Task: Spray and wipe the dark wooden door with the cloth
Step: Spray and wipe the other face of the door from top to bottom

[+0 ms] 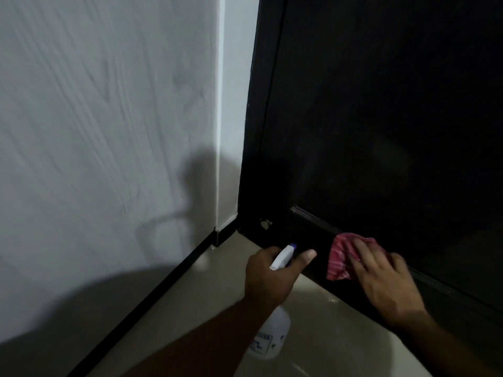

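Note:
The dark wooden door (381, 118) fills the right side of the view, its bottom rail reaching down to the floor. My left hand (268, 276) grips a white spray bottle (272, 336) by the neck, with the nozzle (285, 251) aimed at the door's lower left corner. My right hand (383, 278) presses a red striped cloth (341, 257) flat against the bottom rail with straight fingers. Part of the cloth is hidden under that hand.
A white textured wall (109, 131) stands on the left with a black skirting strip (152, 297) along its foot. The floor (206, 308) is pale tile. A small metal door stop (265, 223) sits near the door's bottom corner.

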